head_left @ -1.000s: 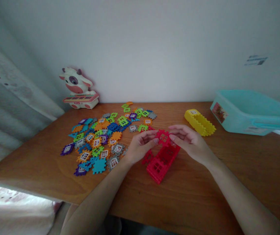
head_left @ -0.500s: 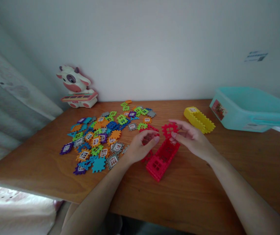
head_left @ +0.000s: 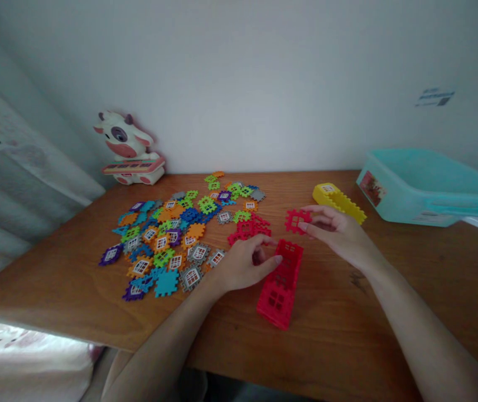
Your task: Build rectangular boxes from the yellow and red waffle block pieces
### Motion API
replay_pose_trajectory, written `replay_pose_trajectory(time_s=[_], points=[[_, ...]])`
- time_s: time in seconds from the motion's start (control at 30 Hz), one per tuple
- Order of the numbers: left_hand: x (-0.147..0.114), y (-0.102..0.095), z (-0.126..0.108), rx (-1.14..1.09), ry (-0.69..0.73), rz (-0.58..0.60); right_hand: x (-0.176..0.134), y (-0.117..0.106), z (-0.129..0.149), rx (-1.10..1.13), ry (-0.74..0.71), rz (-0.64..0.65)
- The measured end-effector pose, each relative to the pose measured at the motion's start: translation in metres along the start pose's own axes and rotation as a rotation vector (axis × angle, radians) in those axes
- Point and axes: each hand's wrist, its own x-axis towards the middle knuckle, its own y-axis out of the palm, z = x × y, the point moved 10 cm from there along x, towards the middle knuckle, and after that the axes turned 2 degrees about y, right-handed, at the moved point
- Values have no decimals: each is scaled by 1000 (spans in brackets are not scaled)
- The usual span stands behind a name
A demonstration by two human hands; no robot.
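Note:
A red toothed window tile (head_left: 298, 221) is pinched between the thumb and fingers of my right hand (head_left: 329, 226), held up above the table. Below it rests a long, open-topped red box of joined tiles (head_left: 278, 301), its near end showing a four-pane window. My left hand (head_left: 249, 262) curls around the left side of this box near its far end, thumb over the edge; the contact of the other fingers is partly hidden. Loose red tiles (head_left: 249, 228) lie just beyond my left hand.
Many mixed-colour toothed tiles (head_left: 167, 282) spread over the left of the wooden table (head_left: 347, 335). A yellow joined-tile box (head_left: 337, 201) sits behind my right hand. A turquoise bin (head_left: 414, 198) stands at right, a cow toy keyboard (head_left: 132, 167) at back left.
The red tile has come away from the box's far end, lifted in my right hand. The box has turned more upright in view and shifted nearer; my left hand moved right onto its side.

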Motion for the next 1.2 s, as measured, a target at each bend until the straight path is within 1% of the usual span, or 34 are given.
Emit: replay_pose_trajectory(time_s=[0.07,0.13,0.27,0.33,0.43,0.53,0.6,0.63,0.7,0.77,0.83,0.9,0.97,1.03,1.2], points=[[1,-2,1,-9,7,-53,0,5,0,-3,-15,52],[2,-5,-2,-3,51,-135,0,9,-1,6,-6,91],[1,-7,-1,-69,101,-255,-2,15,-3,65,20,86],[1,-11,0,-95,124,-310,-3,19,-2,126,39,89],[-2,-22,-9,-32,226,-381,-7,32,-3,201,86,154],[-5,-32,-20,37,323,-422,-11,46,-6,225,135,243],[-6,-36,-23,20,348,-429,-14,53,-7,245,156,303],[-5,-37,-21,-8,339,-427,-15,55,-6,256,153,327],[-2,-38,-13,-95,276,-439,-16,57,-2,243,115,348],[0,-40,-3,-199,199,-464,-16,55,4,146,43,331],[1,-41,2,-267,157,-483,-16,54,11,-7,-45,296],[1,-41,2,-273,161,-489,-18,54,20,-135,-136,254],[1,-40,1,-249,169,-487,-19,53,28,-194,-196,213],[2,-39,1,-222,160,-484,-18,49,28,-193,-184,187],[5,-29,7,-178,107,-421,-9,30,13,-170,-44,133]])
